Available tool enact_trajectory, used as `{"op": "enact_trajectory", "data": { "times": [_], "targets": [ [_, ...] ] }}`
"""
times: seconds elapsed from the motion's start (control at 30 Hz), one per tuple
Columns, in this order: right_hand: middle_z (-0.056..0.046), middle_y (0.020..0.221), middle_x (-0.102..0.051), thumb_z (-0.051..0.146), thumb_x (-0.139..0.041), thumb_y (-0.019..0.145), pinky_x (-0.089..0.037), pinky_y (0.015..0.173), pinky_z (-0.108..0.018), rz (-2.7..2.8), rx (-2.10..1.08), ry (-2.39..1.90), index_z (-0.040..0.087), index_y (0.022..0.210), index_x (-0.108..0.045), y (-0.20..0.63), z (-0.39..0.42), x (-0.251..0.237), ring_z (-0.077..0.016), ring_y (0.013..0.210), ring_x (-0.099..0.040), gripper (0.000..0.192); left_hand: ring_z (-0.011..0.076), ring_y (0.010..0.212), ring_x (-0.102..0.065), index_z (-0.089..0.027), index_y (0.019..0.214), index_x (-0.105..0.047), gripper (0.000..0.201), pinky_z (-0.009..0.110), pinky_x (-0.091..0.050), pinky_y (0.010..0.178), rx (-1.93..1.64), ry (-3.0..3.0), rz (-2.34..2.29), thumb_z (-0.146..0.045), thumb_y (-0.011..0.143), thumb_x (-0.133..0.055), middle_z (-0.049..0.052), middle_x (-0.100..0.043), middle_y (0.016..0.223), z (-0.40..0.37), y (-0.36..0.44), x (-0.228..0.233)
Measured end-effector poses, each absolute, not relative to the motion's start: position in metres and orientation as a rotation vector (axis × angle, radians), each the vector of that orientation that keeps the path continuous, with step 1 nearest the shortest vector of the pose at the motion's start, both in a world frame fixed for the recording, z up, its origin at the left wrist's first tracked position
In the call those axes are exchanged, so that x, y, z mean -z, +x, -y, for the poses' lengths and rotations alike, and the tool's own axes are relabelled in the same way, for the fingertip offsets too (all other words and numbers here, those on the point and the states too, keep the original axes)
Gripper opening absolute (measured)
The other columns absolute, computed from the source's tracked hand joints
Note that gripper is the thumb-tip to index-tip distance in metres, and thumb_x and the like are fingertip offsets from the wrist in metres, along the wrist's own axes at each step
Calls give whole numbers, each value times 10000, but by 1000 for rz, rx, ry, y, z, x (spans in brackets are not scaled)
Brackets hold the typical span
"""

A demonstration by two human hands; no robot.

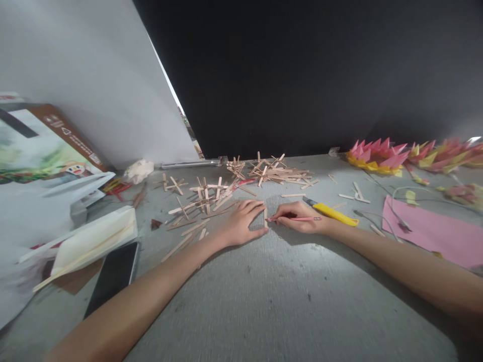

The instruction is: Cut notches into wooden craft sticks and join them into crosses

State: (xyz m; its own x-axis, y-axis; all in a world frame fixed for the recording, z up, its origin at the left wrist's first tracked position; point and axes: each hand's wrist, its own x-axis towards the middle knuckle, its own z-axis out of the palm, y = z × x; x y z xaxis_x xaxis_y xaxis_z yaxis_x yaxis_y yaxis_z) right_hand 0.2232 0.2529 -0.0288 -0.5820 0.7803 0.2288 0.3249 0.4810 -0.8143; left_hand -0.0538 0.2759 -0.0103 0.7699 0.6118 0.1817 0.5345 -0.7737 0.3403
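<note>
Your left hand (241, 221) lies flat on the grey floor (264, 296), thumb & fingers pinning a small wooden stick (265, 215). Your right hand (300, 217) is closed round a pink pencil (298, 218), tip at the stick. Yellow cutter (334, 213) lies just behind; stick pile (271, 173) further back.

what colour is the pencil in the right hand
Pink, a thin pencil held in the right hand, its tip at a small wooden stick; seen in the head view.

A heap of sticks (264, 173) lies at the bench's (287, 301) back edge. A phone (113, 274) lies near the left edge, a paper sheet (430, 231) toward the right, a knife (332, 212) between.
</note>
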Motion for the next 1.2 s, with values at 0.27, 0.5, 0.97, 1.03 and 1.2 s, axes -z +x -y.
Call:
{"op": "enact_trajectory", "data": {
  "times": [0.27,0.5,0.97,1.03,1.2],
  "targets": [
    [-75,944,-767,361,-579,1052,-505,691,-278,2142,-991,-896,181,1099,-790,223,-252,27,-186,800,-677,281,347,1477,-416,-284,1549,-519,716,547,-362,1223,-414,2689,-891,-715,978,-534,104,-514,1593,-276,-54,11],
    [-71,862,-752,410,-584,1046,-485,622,-264,2089,-1000,-966,170,1053,-793,223,-253,33,-175,722,-643,318,348,1477,-414,-298,1557,-512,714,550,-357,1226,-422,2692,-889,-713,977,-534,102,-518,1586,-276,-55,12],
    [-78,921,-765,374,-582,1048,-515,681,-271,2141,-991,-880,159,1096,-793,223,-250,21,-174,770,-669,305,355,1488,-394,-328,1546,-530,669,566,-349,1229,-407,2680,-882,-693,985,-537,99,-504,1591,-276,-54,10],
    [-80,920,-764,370,-583,1049,-515,681,-269,2134,-999,-880,155,1087,-790,223,-250,19,-173,772,-673,301,363,1490,-388,-332,1547,-530,680,576,-349,1226,-393,2677,-892,-707,980,-534,100,-501,1594,-276,-55,11],
    [-82,907,-761,370,-593,1048,-511,672,-270,2145,-1000,-851,147,1097,-789,224,-248,15,-174,758,-669,301,362,1500,-375,-323,1546,-534,689,576,-341,1232,-377,2669,-898,-718,981,-521,102,-495,1598,-276,-55,11]
  ]
}}
